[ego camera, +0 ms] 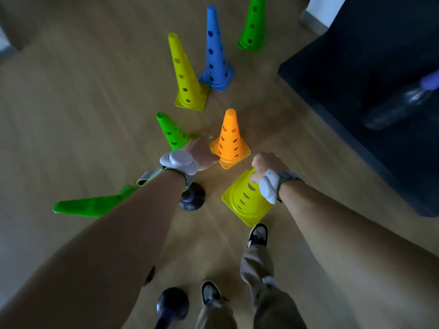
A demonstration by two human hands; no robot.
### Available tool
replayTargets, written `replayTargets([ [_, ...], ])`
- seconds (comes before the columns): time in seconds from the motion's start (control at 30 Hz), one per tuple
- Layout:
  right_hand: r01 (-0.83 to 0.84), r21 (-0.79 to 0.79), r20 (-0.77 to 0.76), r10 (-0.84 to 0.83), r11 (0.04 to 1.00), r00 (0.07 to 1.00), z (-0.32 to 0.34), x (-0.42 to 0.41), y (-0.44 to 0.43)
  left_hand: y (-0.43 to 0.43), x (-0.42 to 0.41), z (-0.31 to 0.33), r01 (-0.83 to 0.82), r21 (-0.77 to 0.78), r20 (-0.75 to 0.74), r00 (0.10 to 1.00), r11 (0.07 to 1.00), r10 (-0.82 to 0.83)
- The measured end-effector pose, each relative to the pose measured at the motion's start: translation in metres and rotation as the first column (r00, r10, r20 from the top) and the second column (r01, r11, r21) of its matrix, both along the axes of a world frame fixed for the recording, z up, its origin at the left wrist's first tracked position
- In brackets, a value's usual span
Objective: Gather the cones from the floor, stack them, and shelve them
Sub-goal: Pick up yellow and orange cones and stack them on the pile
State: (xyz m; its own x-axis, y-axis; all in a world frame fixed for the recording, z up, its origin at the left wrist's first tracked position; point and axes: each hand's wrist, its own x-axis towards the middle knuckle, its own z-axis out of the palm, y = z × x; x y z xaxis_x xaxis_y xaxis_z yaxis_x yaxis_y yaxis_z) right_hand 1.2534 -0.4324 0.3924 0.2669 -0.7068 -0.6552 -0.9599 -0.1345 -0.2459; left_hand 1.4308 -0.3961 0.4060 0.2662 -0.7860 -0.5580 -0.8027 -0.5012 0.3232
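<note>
My right hand (267, 165) grips the top of a yellow cone (244, 200), seen from above with its square base toward me. My left hand (202, 151) reaches with straight fingers between an orange cone (230, 141) and a small green cone (173, 132), touching the orange cone's base; its fingertips are blurred. Farther off on the wooden floor stand a tall yellow cone (186, 77), a blue cone (216, 53) and a green cone (253, 24). Another green cone (90, 205) lies on its side at the left, partly behind my left forearm.
A dark low bench or shelf (356, 74) fills the right side with a plastic bottle (401, 103) on it. Two dark rounded objects (193, 198) (172, 303) sit on the floor near my feet (257, 235). Bare floor extends left.
</note>
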Motion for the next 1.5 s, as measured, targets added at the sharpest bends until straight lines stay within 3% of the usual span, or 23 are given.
replayTargets([
  [0.37,0.131,0.073,0.032,-0.134,0.989,0.990,-0.043,-0.043,-0.122,-0.161,-0.014,-0.079,0.124,0.038,0.126,0.984,0.992,-0.128],
  [0.63,0.294,0.114,0.021,-0.299,0.949,0.954,-0.106,-0.061,-0.166,-0.226,0.002,-0.175,0.260,0.274,0.205,0.925,0.926,-0.321],
  [0.83,0.415,0.115,0.020,-0.420,0.902,0.907,-0.129,-0.117,-0.164,-0.241,-0.016,-0.217,0.257,0.208,0.251,0.919,0.944,-0.305],
  [0.97,0.519,0.093,0.027,-0.523,0.850,0.852,-0.107,-0.152,-0.150,-0.252,-0.070,-0.181,0.461,0.173,0.220,0.843,0.870,-0.490],
  [1.13,0.662,0.022,0.018,-0.662,0.749,0.749,-0.024,-0.206,-0.111,-0.255,-0.147,-0.078,0.704,0.047,0.172,0.693,0.708,-0.701],
  [1.23,0.722,0.019,0.013,-0.722,0.691,0.691,0.028,-0.241,-0.093,-0.252,-0.188,-0.014,0.755,0.047,0.158,0.641,0.654,-0.751],
  [1.4,0.809,-0.069,0.002,-0.811,0.584,0.585,0.132,-0.332,-0.039,-0.231,-0.294,0.105,0.880,-0.055,0.181,0.473,0.472,-0.862],
  [1.5,0.875,-0.174,0.043,-0.884,0.452,0.465,0.187,-0.392,0.008,-0.203,-0.370,0.168,0.935,-0.116,0.198,0.352,0.335,-0.915],
])
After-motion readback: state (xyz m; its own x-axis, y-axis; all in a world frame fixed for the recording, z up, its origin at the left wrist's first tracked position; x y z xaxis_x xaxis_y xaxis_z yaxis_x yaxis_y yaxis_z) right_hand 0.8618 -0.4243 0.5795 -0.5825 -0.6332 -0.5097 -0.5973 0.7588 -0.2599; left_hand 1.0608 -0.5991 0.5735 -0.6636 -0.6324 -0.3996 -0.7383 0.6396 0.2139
